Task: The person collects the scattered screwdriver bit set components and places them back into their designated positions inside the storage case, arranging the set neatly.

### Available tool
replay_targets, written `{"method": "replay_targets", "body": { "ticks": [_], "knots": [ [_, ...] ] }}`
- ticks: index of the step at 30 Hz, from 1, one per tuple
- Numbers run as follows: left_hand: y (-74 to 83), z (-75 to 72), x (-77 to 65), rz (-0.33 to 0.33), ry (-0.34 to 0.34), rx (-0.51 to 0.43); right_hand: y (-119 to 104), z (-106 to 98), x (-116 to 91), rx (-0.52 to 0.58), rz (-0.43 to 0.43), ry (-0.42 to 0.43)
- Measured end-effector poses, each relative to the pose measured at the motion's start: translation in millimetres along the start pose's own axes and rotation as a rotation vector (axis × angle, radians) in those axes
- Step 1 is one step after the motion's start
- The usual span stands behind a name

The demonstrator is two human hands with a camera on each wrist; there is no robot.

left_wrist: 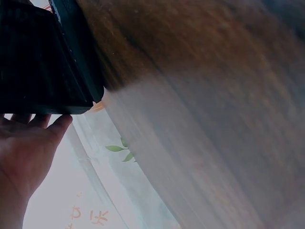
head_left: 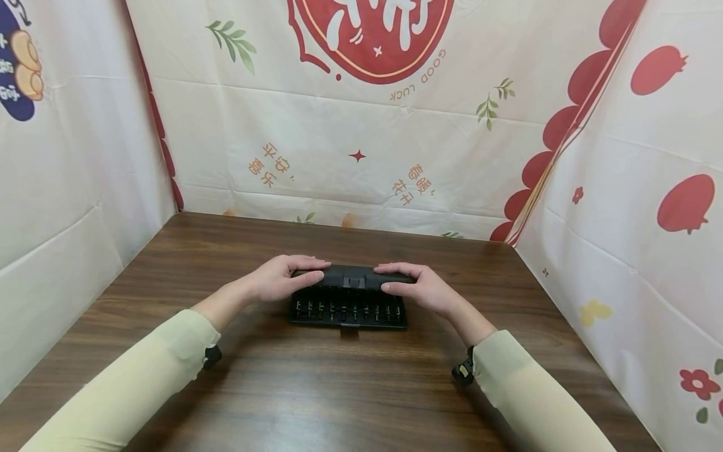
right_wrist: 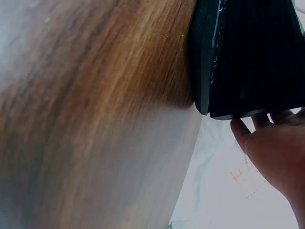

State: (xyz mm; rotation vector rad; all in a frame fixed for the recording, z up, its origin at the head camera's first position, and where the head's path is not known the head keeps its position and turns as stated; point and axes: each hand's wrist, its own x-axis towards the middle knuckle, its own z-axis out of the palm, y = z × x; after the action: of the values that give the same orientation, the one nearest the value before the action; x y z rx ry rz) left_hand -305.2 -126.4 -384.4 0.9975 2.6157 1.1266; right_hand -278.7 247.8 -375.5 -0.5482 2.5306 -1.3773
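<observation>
A black hinged case (head_left: 349, 319) lies on the table with its lid (head_left: 339, 276) raised partway. Small metal pieces (head_left: 344, 310) stand in a row in the base; their exact kind is too small to tell. My left hand (head_left: 282, 276) holds the lid's left end, thumb along the near side and fingers over the top. At the right end, my right hand (head_left: 420, 285) grips the lid in much the same way. Both wrist views show the case's dark side, with fingertips of the left hand (left_wrist: 28, 148) and right hand (right_wrist: 276, 148) at the lid's edge.
The case stands on a brown wood-grain table (head_left: 350, 389), towards its far side. A white printed cloth (head_left: 339, 125) hangs behind the table, and similar cloths hang at the left and right. A latch tab (head_left: 349, 325) juts from the base's front.
</observation>
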Motion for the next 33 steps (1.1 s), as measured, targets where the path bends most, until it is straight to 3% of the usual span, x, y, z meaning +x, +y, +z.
{"method": "replay_targets", "body": {
  "ticks": [11,33],
  "knots": [
    [-0.2,5.0,-7.0,0.020,-0.099,0.014,3,5,-4,-0.122,-0.054,-0.025],
    [-1.6,10.5,-16.4,0.075,-0.169,0.112,3,16,-13,-0.290,-0.074,-0.066]
  ]
}}
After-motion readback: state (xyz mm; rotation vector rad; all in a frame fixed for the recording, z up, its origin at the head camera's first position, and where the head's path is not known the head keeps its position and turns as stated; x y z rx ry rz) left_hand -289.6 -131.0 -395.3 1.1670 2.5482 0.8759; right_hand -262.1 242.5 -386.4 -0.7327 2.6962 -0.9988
